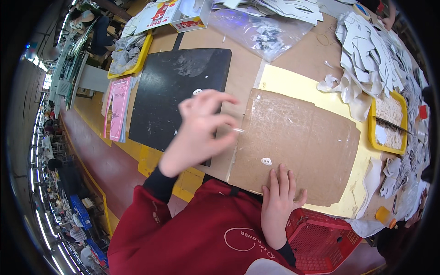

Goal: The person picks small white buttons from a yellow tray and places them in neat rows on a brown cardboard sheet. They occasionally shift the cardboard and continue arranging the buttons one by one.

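My left hand (197, 128) is raised between the black board (160, 91) and the brown cardboard sheet (298, 137). Its thumb and index finger meet in a pinch, with a thin whitish sliver showing at their tips; its kind is too small to make out. My right hand (280, 197) lies on the cardboard's near edge, fingers stretched out. Just beyond those fingers sits a small white rounded piece with dark holes (266, 161). Another small white piece (197, 91) lies on the black board, beside the left hand's knuckles.
Yellow sheet material (293, 85) lies under the cardboard. Piles of white cut pieces (366, 46) and a yellow tray (372, 133) of pale strips stand at right. A clear plastic bag (238, 30) and an open box (190, 23) lie at the back. A red crate (316, 238) sits below the table edge.
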